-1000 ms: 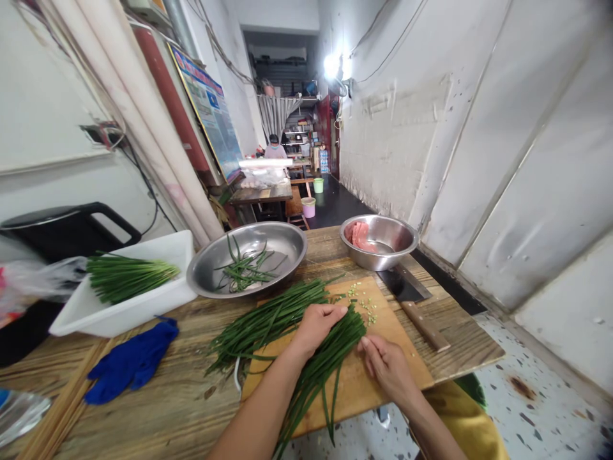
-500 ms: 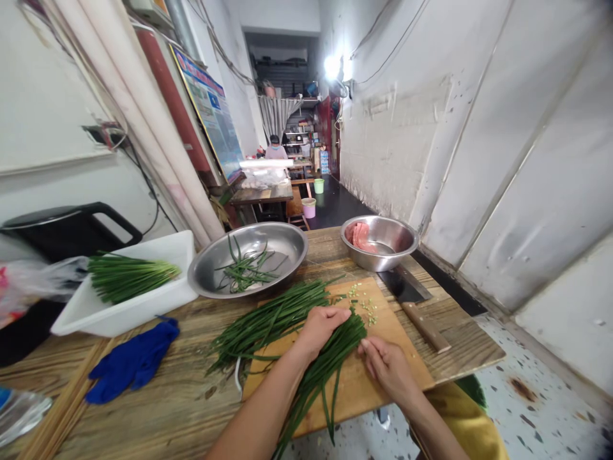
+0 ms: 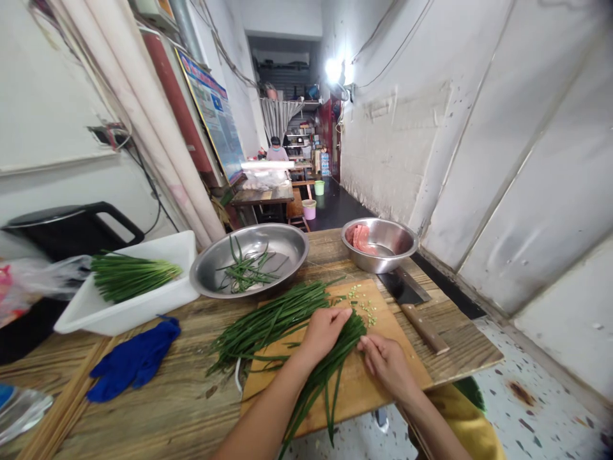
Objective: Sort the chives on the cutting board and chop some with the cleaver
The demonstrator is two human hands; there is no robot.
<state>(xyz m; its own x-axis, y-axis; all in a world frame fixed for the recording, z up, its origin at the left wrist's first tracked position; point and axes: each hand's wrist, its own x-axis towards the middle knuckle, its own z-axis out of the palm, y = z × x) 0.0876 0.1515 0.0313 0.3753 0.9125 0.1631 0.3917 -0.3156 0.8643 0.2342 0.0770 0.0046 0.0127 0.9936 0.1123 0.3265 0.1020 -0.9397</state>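
Observation:
My left hand [image 3: 327,331] is closed over the top of a bunch of green chives [image 3: 330,372] lying across a wooden cutting board [image 3: 368,390]. Beside the cut end of this bunch, the fingers of my right hand [image 3: 384,359] are pinched together at its edge; whatever they hold is too small to make out. A second pile of chives [image 3: 278,314] lies left of my left hand, partly off the board. Small pale cut bits [image 3: 368,312] are scattered at the board's far side. A cleaver [image 3: 414,306] rests on the table to the right, its handle toward me.
Behind the board stand a wide steel bowl [image 3: 297,271] with a few chives and a smaller steel bowl [image 3: 378,262] holding pink meat slices [image 3: 360,238]. At left are a white tub [image 3: 148,306] with chives, a blue glove [image 3: 134,361] and wooden skewers [image 3: 67,399]. A person [image 3: 276,152] sits far back.
Both hands stay almost where they were on the bunch. The view has shifted very slightly, and the person far back has raised their head a little.

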